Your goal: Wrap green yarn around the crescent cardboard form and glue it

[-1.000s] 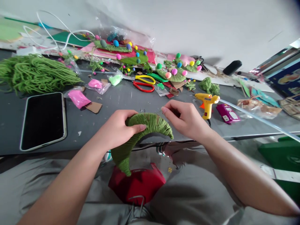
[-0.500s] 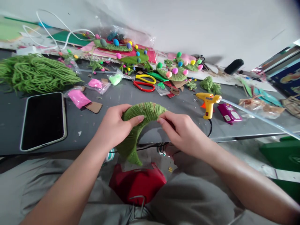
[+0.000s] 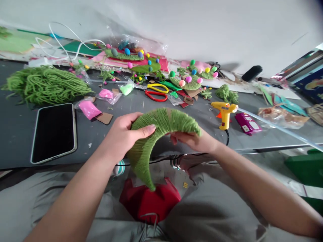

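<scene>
A crescent wrapped in green yarn (image 3: 143, 148) hangs over the table's front edge, its lower tip pointing down. My left hand (image 3: 126, 134) grips its left side, thumb on top. Beneath the crescent's right arm is my right hand (image 3: 191, 139), its fingers bent and partly hidden by the yarn-covered piece; what they hold, if anything, does not show. A narrow strip of brown backing shows between the strands near the top of the curve.
Green yarn (image 3: 47, 84) and a phone (image 3: 55, 132) lie on the left. Scissors (image 3: 156, 92) are beyond the crescent. A yellow glue gun (image 3: 224, 112) and purple packet (image 3: 248, 123) stand right. Decorated green shapes (image 3: 190, 82) line the back; a red container (image 3: 151, 201) is below.
My right hand has gone from pinching near the crescent's right end to underneath it, uncovering that tip. The view has shifted slightly.
</scene>
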`<state>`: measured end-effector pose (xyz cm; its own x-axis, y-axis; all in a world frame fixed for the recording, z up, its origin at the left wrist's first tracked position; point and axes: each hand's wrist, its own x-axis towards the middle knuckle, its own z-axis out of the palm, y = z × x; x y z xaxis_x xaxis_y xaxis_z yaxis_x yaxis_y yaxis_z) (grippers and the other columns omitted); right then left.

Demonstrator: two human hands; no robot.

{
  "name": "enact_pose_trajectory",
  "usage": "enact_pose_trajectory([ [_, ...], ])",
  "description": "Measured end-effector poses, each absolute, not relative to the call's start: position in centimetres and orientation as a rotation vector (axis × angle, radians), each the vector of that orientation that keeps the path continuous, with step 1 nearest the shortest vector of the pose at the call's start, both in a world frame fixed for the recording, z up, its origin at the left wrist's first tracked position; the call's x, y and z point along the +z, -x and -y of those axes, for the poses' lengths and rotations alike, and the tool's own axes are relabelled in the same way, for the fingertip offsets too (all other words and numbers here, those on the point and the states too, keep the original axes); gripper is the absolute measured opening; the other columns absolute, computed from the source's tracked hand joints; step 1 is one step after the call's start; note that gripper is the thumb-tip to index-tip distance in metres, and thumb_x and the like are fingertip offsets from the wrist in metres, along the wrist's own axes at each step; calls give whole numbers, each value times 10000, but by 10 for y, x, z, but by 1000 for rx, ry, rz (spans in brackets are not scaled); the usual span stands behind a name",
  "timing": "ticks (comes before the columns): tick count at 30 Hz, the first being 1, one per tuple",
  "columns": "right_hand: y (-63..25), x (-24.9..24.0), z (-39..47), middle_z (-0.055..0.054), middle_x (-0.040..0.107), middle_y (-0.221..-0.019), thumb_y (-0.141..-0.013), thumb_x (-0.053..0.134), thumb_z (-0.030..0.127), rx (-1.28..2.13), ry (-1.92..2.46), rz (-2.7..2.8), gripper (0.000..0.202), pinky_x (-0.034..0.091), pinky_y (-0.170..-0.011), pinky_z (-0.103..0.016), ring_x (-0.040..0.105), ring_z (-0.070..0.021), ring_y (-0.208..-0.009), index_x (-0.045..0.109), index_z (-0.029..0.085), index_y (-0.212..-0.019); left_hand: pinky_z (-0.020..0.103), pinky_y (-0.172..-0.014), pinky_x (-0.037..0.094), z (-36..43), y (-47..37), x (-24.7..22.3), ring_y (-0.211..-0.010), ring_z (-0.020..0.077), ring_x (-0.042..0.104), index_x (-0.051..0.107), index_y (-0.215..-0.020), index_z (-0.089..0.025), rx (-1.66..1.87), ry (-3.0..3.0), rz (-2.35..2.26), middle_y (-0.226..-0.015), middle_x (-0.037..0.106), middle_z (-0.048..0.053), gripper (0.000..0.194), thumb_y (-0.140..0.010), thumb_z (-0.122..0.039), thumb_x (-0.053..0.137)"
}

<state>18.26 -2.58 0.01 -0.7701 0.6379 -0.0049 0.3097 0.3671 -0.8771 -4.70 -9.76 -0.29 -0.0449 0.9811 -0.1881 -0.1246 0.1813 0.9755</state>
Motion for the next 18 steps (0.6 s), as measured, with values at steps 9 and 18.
enact_pose_trajectory([
  [9, -203, 27, -16, 3, 646, -667, -955, 522, 349, 1342, 1013, 2853, 279, 416, -582, -238, 550, -123, -607, 713, 176, -847, 280, -601, 435, 96, 39, -5, -733, 216, 653, 738, -891, -238, 569, -1503, -1388, -816, 730, 14, 245, -793, -461, 703],
  [18, -186, 51, 13, -32, 656, -715, -935, 530, 273, 565, 1196, 3020, 214, 266, -532, -289, 491, -140, -583, 628, 204, -758, 279, -590, 416, 95, 32, -12, -695, 212, 626, 707, -820, -242, 586, -1472, -1523, -734, 704, 5, 262, -788, -501, 688],
])
